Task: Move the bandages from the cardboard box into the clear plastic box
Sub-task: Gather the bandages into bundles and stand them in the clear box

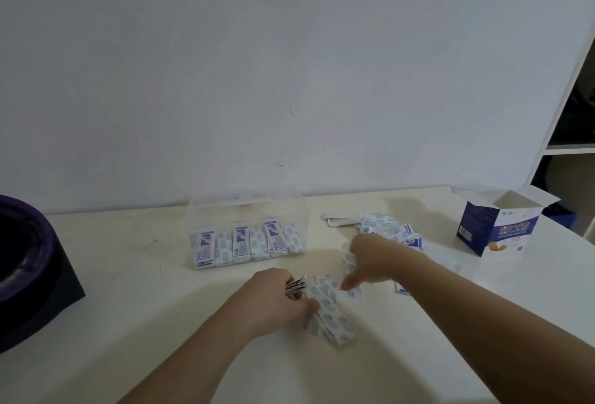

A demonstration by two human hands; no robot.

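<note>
Clear plastic box (248, 210) part-filled. Your left hand (277, 302) pinches a bandage stack (296, 286), likely squared for slotting in; right hand (375, 260) over loose bandages (328, 303) on tabletop (128, 274), grip unclear. Cardboard box (499, 226) open, aside.

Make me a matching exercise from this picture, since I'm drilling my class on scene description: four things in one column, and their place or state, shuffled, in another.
Things
1. clear plastic box
2. cardboard box
3. left hand
4. dark purple object

Place or state
A. far left of the view
B. grips a stack of bandages
C. flaps open, far right
D. contains a row of bandages

Pairs: 1-D, 2-C, 3-B, 4-A
</note>
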